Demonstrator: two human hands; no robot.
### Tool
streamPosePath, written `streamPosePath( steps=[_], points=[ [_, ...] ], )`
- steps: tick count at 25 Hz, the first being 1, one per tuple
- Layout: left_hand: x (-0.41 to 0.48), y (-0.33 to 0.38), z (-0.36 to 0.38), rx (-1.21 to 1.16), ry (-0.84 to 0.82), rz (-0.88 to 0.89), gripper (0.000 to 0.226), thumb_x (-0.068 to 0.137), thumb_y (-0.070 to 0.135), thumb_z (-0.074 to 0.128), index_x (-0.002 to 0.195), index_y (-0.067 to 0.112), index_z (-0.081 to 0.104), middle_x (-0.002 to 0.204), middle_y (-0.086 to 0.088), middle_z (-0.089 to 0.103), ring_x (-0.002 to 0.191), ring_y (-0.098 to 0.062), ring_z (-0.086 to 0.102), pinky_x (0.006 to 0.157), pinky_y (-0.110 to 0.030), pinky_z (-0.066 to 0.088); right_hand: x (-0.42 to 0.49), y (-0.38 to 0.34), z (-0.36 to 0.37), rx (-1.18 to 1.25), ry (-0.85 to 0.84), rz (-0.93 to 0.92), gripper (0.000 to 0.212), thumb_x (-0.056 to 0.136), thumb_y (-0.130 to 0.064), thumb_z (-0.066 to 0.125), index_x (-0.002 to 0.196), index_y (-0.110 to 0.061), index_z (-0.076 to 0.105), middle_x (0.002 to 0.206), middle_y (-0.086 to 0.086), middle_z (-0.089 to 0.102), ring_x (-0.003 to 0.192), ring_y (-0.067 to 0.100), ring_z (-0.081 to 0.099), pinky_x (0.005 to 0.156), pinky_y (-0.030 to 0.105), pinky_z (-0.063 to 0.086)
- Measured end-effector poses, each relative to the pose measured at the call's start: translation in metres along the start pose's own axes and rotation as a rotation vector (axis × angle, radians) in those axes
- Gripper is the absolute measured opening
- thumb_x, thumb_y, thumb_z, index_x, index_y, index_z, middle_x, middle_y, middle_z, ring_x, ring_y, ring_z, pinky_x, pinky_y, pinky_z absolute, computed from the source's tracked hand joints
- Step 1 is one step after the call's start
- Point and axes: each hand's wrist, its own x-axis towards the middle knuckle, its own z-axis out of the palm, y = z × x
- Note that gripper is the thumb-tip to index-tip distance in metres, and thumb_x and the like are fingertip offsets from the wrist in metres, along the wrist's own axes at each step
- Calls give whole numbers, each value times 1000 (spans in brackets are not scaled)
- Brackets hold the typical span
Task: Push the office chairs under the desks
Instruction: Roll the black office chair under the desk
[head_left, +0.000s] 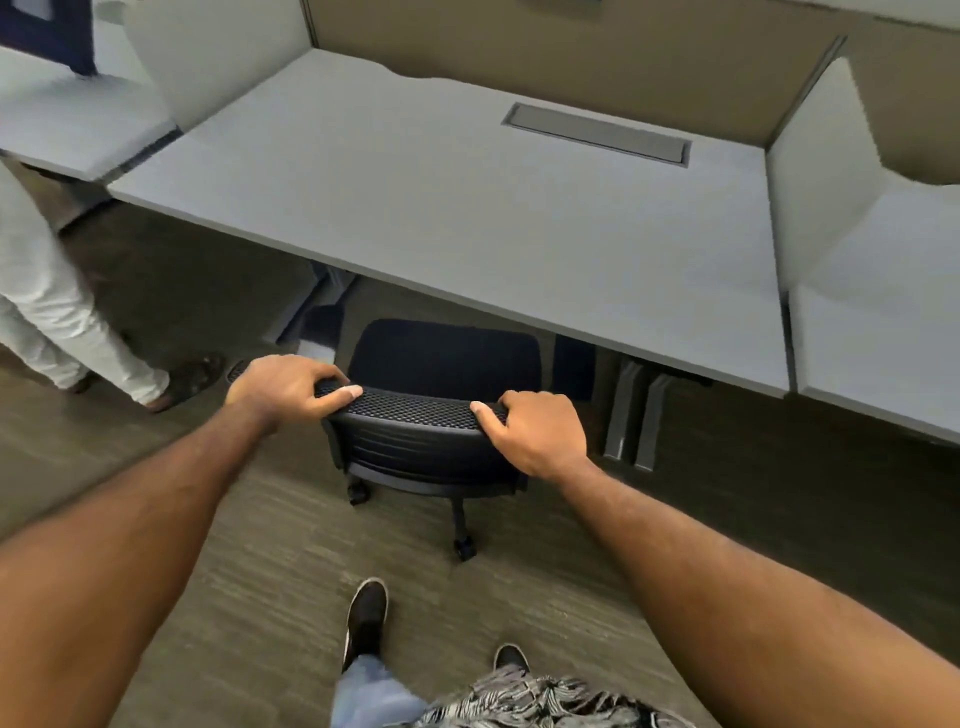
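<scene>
A black office chair (415, 415) with a mesh back stands on the carpet in front of a grey desk (467, 218). Its dark seat reaches partly under the desk's front edge, while the backrest and castors stay outside. My left hand (283, 387) grips the left end of the backrest's top edge. My right hand (535, 428) grips the right end of that same edge. Both arms are stretched forward.
Another person in white trousers and sandals (62, 317) stands at the left by a neighbouring desk (67, 124). A second desk (878, 332) adjoins on the right. Grey desk legs (636, 415) rise right of the chair. Partition panels (571, 47) close off the back.
</scene>
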Motion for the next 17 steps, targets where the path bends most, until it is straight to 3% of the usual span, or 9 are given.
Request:
streamPosePath(
  steps=[4, 10, 14, 17],
  points=[
    [42, -54, -9, -15, 0, 110, 83, 76, 88, 18, 114, 40, 73, 108, 11, 75, 101, -19, 68, 75, -34, 48, 33, -40, 8, -21, 14, 91, 72, 92, -77, 17, 72, -23, 61, 56, -8, 56, 54, 14, 54, 71, 40, 53],
    [100, -109, -22, -20, -11, 231, 82, 78, 89, 18, 112, 39, 73, 96, 13, 74, 88, -14, 66, 66, -32, 45, 79, -80, 10, -28, 19, 256, 76, 90, -76, 17, 86, -23, 70, 61, -8, 62, 59, 13, 59, 73, 39, 55],
    [123, -124, -27, -46, -11, 257, 83, 78, 89, 18, 110, 37, 74, 93, 12, 74, 85, -15, 66, 72, -36, 54, 102, -92, 9, -46, 71, 292, 70, 93, -69, 19, 92, -25, 74, 66, -7, 66, 64, 16, 63, 74, 38, 54],
    [141, -132, -33, -68, -35, 266, 92, 68, 100, 19, 112, 39, 73, 95, 12, 74, 89, -15, 66, 73, -35, 50, 119, -93, 7, -29, 112, 288, 64, 97, -64, 22, 91, -26, 74, 68, -8, 67, 65, 14, 62, 75, 38, 53]
  ],
)
